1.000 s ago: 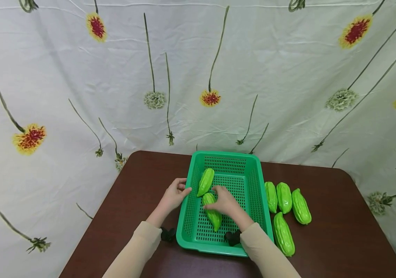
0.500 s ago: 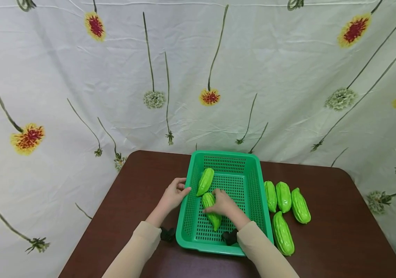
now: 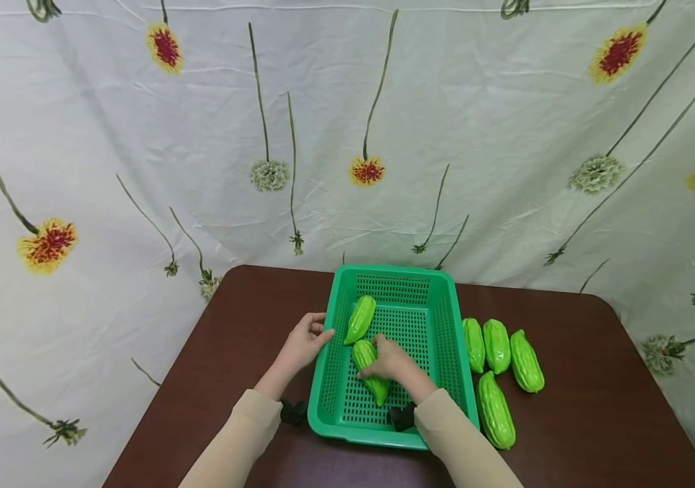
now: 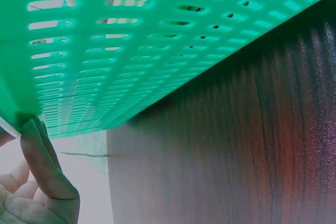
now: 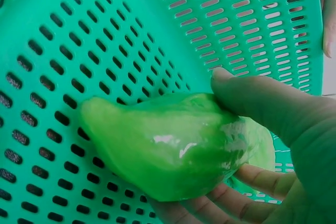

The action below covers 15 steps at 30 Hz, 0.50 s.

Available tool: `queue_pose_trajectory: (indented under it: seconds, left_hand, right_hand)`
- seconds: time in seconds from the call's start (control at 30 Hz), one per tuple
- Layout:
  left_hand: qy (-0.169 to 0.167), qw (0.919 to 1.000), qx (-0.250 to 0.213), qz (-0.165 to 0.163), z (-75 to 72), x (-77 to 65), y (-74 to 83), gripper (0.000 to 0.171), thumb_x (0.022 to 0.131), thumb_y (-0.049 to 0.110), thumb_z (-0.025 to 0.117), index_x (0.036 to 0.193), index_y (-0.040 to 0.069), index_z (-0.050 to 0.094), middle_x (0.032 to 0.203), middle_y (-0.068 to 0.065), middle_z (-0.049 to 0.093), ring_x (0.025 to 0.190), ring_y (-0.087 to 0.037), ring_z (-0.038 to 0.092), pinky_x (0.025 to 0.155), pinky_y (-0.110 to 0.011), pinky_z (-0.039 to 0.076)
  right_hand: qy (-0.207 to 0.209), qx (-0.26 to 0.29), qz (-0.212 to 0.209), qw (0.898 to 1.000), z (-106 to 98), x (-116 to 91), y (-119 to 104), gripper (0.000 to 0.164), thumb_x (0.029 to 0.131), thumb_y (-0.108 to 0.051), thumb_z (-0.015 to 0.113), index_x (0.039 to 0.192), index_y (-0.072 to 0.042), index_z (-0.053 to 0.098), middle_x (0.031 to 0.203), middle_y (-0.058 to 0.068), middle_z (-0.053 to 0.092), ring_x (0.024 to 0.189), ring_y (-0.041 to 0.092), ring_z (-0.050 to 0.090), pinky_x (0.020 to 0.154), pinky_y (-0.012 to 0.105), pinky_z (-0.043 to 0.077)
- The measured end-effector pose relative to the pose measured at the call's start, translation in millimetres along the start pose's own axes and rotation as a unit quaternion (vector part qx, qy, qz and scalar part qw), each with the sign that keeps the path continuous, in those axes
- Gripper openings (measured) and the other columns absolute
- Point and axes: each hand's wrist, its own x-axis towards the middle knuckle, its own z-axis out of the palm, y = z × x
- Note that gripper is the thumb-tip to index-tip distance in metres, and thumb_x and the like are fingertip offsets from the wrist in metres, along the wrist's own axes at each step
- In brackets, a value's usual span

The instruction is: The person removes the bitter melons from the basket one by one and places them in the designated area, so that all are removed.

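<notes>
A green perforated plastic basket (image 3: 378,440) stands on the table. My left hand (image 3: 302,346) holds its left rim, thumb on top and fingers against the outside; the left wrist view shows those fingers (image 4: 44,163) up under the rim. Inside the basket, my right hand (image 3: 392,360) grips a bright green bitter melon (image 3: 379,392), thumb on one side and fingers round the other. In the right wrist view this bitter melon (image 5: 168,145) lies close over the slotted floor, its tapered end sticking out of the hand. Another bitter melon (image 3: 361,320) lies beyond it along the left wall.
Several more bitter melons (image 3: 496,412) lie on the dark brown table (image 3: 597,407), close to the basket's right side. A flower-printed cloth (image 3: 481,122) hangs behind the table. Dark wrist cameras (image 3: 402,416) sit at both cuffs.
The right hand's thumb and fingers have closed in on the nearer bitter melon, which has shifted very slightly. The left hand stays at the basket's rim.
</notes>
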Motion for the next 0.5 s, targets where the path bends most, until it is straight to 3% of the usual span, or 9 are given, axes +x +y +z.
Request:
queue_pose_trajectory:
  seconds: [0.5]
  left_hand:
    - [-0.001, 0.9999, -0.01, -0.003, -0.4, -0.7, 1.3, 0.045, 0.097, 0.015, 0.064, 0.138, 0.002, 0.049, 0.106, -0.016, 0.061, 0.083, -0.019, 0.058, 0.07, -0.031, 0.05]
  right_hand:
    - [0.013, 0.026, -0.016, 0.999, -2.9, -0.9, -2.3, 0.07, 0.074, -0.018, 0.087, 0.129, 0.004, 0.05, 0.106, 0.016, 0.062, 0.092, 0.026, 0.062, 0.079, 0.044, 0.053]
